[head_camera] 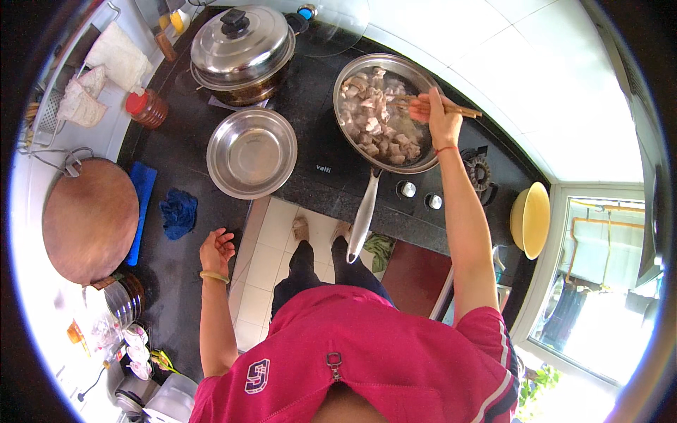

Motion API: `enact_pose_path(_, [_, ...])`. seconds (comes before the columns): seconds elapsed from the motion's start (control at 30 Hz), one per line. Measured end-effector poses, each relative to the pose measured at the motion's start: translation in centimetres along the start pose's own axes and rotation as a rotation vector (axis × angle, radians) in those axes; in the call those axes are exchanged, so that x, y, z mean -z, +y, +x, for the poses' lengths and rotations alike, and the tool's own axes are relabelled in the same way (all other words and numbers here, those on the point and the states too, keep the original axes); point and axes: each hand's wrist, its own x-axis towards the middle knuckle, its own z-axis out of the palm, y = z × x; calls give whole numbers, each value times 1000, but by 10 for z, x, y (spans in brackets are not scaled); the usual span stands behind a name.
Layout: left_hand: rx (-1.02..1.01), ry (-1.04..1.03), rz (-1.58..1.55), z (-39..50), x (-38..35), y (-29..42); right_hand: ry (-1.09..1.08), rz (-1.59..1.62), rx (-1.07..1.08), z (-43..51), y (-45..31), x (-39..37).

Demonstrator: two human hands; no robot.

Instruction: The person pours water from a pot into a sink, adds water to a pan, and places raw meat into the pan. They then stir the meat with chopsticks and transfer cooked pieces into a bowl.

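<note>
My right hand [439, 113] grips a pair of wooden chopsticks [463, 110] over a long-handled metal frying pan [365, 211]. The chopstick tips reach in among pale, cooked-looking chunks of meat [373, 126] in cloudy liquid. This pan sits on the black gas hob, its handle pointing toward me. My left hand [217, 248] holds nothing, fingers loosely bent and apart, at the edge of the dark counter [177, 285]. Nearest to it lies a crumpled blue cloth [179, 213]. An empty stainless steel basin [252, 154] stands left of the pan.
A lidded steel pot [240, 50] occupies the back left. Along the left wall are a red-lidded jar [146, 109] and a round wooden chopping board [91, 221]. To the right are two hob knobs [407, 189], a bare burner [478, 173] and a yellow bowl [529, 220] leaning upright.
</note>
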Motion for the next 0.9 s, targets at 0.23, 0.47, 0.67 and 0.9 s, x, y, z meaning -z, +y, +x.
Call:
enact_pose_path(0.23, [14, -35, -29, -8, -33, -13, -196, -85, -76, 37, 45, -22])
enact_pose_path(0.47, [22, -43, -73, 4, -16, -31, -266, -329, -30, -1, 4, 39])
enact_pose_path(0.67, [34, 21, -1, -6, -17, -31, -275, -535, 326, -65, -75, -5])
enact_pose_path(0.9, [57, 25, 62, -9, -24, -39, -372, -177, 121, -85, -47, -40])
